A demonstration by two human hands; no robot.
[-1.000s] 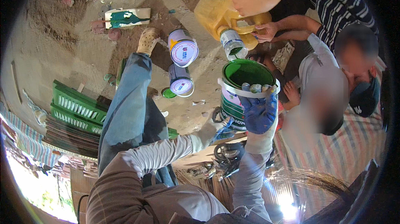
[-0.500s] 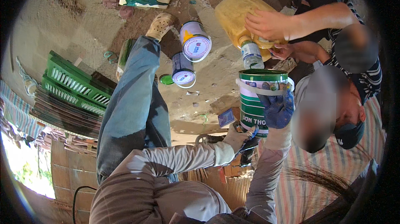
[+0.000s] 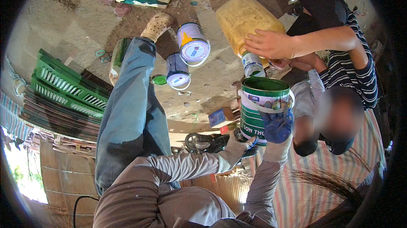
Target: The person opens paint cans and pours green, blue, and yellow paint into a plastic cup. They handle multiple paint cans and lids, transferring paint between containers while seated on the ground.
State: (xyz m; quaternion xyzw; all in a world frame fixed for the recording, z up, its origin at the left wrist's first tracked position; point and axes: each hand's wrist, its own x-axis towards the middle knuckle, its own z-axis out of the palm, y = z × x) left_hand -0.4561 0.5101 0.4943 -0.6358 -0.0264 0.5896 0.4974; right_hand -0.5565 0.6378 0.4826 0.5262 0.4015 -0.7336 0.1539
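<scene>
paint can [image 3: 251, 120], head view: held upright beneath the tilted clear bottle [image 3: 253, 68], apparently so any outflow lands inside. right hand [image 3: 277, 125]: fingers pressed to the can's side at the white handle [image 3: 259, 108], presumably for steadiness. left hand [image 3: 237, 144]: fingers gripping the lower edge, partly hidden, likely bearing weight.

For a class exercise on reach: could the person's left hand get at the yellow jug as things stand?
Probably not: the left hand holds the paint bucket, which seems in the way, and a co-worker's hand is on the yellow jug.
</scene>
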